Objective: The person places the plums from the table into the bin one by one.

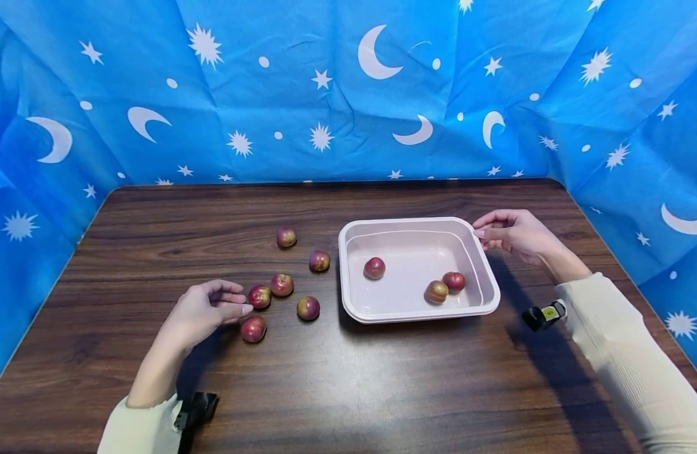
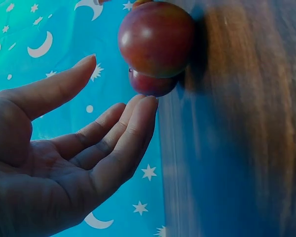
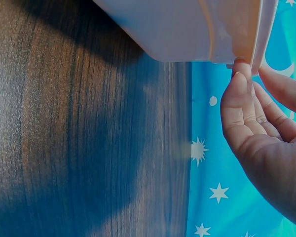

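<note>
My left hand point(image 1: 203, 313) hovers over the left of the table, thumb and fingers spread apart with no fruit between them. Its fingertips are right at a red-yellow plum point(image 1: 260, 297), with a redder plum point(image 1: 253, 329) just below the thumb. In the left wrist view, a plum point(image 2: 157, 39) fills the space past the fingertips. With thumb and fingers, my right hand point(image 1: 515, 234) pinches the rim of a white plastic tub point(image 1: 419, 313) at its far right corner. Inside the tub lie three plums, one plum point(image 1: 374, 268) apart on the left and two side by side.
Several more plums are scattered between my left hand and the tub, among them a plum point(image 1: 286, 237) farthest back and a plum point(image 1: 308, 308) nearest the tub's left side. A blue curtain point(image 1: 337, 94) with moons and stars hangs behind the dark wooden table point(image 1: 359, 391).
</note>
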